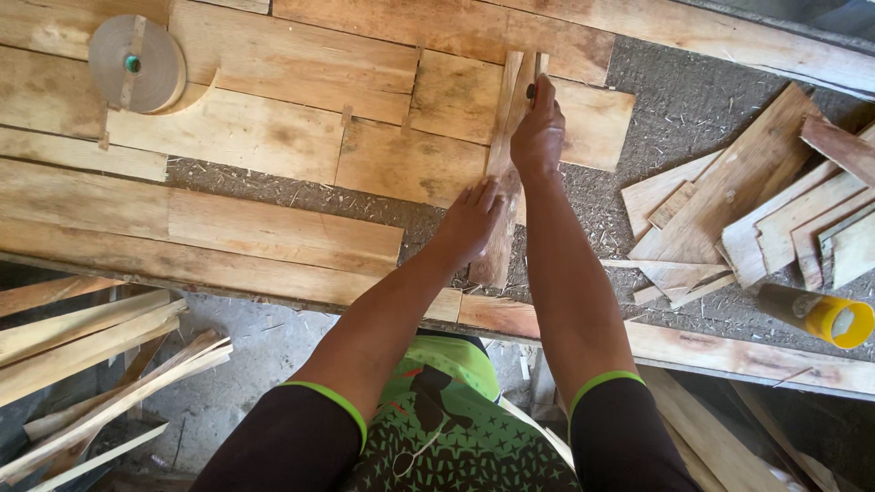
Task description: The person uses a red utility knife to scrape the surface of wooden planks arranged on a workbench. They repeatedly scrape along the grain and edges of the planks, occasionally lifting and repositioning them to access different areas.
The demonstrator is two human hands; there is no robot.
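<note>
Near the centre of the frame a narrow strip of wood lies lengthwise on the workbench, running from the upper middle down toward the near edge over flat veneer sheets. It seems pinned that way so it cannot slide: the left hand lies flat on its lower part, fingers together and pressing down, not wrapped around it. The right hand reaches farther up the strip with the arm nearly straight, its fingers curled shut around a small dark tool whose tip alone shows above the knuckles; what kind of tool it is cannot be told. Both forearms rise from the bottom of the frame and converge on the strip. At upper left sits a roll of tape, at right a loose heap of offcuts, and at lower right a yellow-capped bottle lying on its side.
</note>
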